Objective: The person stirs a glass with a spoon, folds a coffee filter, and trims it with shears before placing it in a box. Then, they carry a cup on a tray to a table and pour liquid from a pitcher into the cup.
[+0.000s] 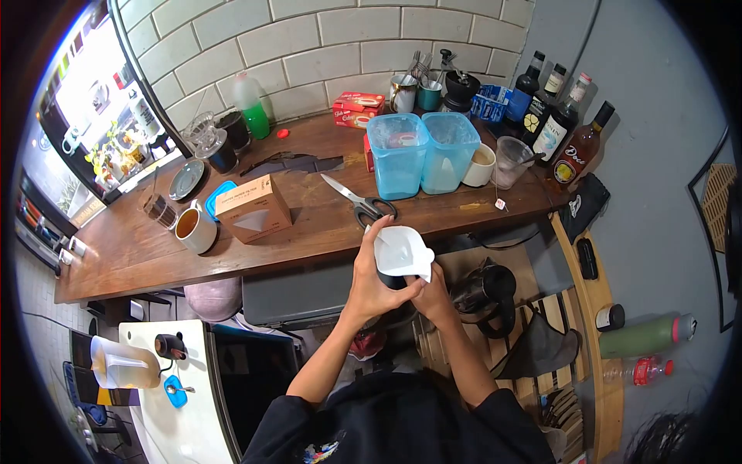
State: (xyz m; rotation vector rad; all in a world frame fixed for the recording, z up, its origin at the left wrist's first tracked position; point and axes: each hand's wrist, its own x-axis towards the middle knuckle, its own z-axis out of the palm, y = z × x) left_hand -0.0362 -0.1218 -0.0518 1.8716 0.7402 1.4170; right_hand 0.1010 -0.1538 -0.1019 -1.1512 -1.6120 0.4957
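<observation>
A white paper coffee filter [400, 251], spread at its top, is held up in front of the counter's edge. My left hand [371, 282] wraps its left side, with the thumb reaching across below. My right hand [434, 294] grips the lower right, near a folded corner. Something dark shows under the filter, mostly hidden by my fingers. Just beyond my left fingertips, scissors [363, 203] with black handles lie on the wooden counter [325, 224]. Left of them stands a brown coffee filter box [253, 210].
Two blue translucent containers [398, 166], a white mug [481, 166] and several bottles [581, 147] stand at the back right. A mug of brown liquid [195, 230] is near the left front edge. Below, right of my hands, is a dark kettle [483, 290].
</observation>
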